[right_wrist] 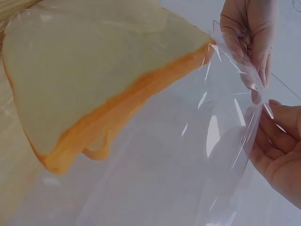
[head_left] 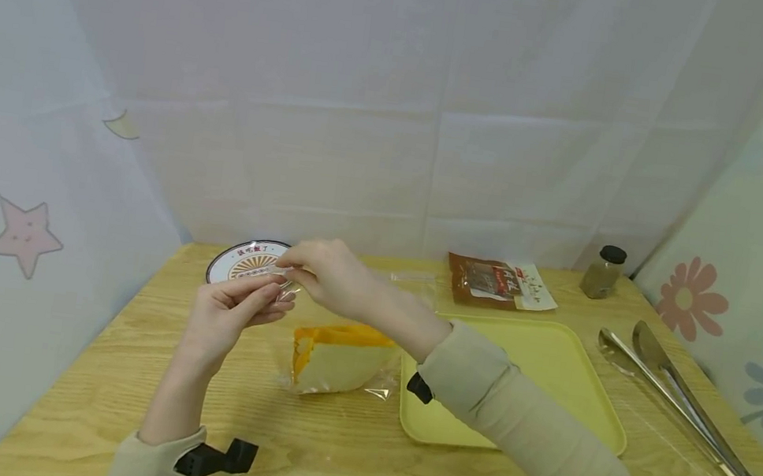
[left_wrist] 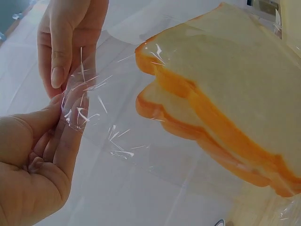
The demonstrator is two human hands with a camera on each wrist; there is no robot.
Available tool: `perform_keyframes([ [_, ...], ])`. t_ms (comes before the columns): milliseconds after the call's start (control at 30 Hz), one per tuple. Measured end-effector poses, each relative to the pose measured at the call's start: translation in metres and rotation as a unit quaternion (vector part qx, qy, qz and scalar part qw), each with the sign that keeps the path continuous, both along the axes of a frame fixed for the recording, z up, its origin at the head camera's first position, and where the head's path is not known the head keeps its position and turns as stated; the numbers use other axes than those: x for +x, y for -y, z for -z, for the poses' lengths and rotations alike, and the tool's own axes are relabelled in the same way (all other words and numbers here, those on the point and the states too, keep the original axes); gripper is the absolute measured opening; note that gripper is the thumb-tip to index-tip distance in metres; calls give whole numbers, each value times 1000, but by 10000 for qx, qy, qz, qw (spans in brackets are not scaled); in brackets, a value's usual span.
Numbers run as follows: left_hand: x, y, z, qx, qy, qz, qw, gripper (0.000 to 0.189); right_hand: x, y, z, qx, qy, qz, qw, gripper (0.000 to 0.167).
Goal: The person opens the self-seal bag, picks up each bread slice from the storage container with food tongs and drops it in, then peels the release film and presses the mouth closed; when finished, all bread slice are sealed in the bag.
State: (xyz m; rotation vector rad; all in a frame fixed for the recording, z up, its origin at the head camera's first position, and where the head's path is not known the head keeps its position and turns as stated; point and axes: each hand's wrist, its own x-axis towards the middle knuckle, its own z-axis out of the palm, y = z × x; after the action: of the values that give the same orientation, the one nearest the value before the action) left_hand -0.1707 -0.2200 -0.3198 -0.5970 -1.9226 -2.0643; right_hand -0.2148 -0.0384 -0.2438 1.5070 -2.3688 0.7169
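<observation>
A clear plastic bag holds slices of white bread with an orange-brown crust. My left hand pinches the bag's gathered end between thumb and fingers. Coming over from the right, my right hand pinches the same end, its fingertips right beside the left ones. Shiny creases fan out from the pinch in both wrist views. In the right wrist view, the bread lies inside the bag, away from my right hand. The head view shows the bread over the table, left of the tray.
A yellow tray lies right of the bread, partly under my right sleeve. Behind it is a brown-and-white food packet. Metal tongs and a black-lidded jar are farther right. A printed round plate sits behind my hands.
</observation>
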Motion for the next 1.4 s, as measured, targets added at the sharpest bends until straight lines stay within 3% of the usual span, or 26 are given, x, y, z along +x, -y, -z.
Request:
perform_keyframes([
  [300,1,-2,1,25,-267,0,9996,22,-8,7,-17,851,522,-207,9948,16],
  [467,0,-2,2,-66,-613,136,9980,23,-15,11,-28,1211,944,-416,9873,17],
  [667,-2,-2,3,-237,-874,24,9959,22,-21,16,-40,1579,1306,-617,9768,19],
  [967,-1,-4,2,-321,-921,-134,9951,23,-20,23,-47,1921,1341,-642,9700,20],
  [1400,1,-9,1,-124,-918,-131,9956,18,-15,19,-43,2042,666,-587,9749,29],
])
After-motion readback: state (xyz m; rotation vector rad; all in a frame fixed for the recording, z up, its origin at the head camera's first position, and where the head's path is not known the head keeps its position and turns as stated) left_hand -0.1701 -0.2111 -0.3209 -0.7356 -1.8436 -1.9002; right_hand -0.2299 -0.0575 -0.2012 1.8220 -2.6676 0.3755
